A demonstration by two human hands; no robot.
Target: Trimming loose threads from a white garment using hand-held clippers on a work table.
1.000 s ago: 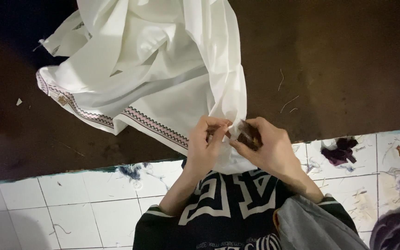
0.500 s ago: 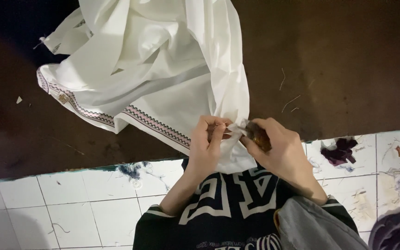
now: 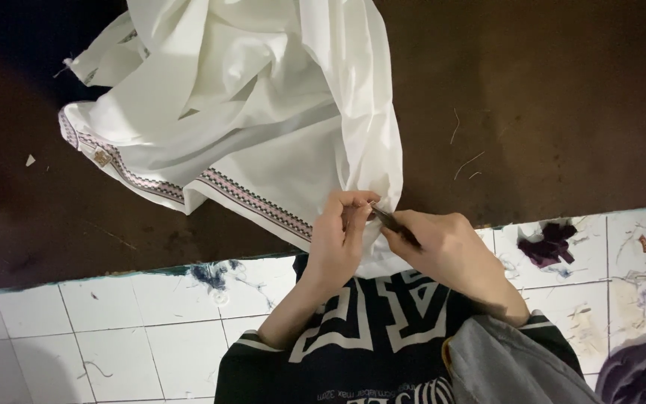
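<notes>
Mid thread-trimming on white garment (image 3: 248,97) hem. Left hand (image 3: 338,239) pinching fabric edge, right hand (image 3: 443,251) gripping small dark clipper (image 3: 394,222). Next probably needs steady, tight snip.

We saw the white garment (image 3: 248,112) lying crumpled on the dark table (image 3: 562,97), its patterned border trim (image 3: 252,200) facing us.

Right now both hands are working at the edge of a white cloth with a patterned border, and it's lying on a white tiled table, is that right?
Not quite. The head view shows the white cloth lying on a dark brown table; the white tiles are the floor below it. The rest holds: the left hand pinches the cloth's edge, and the right hand holds a small dark tool to it.
</notes>
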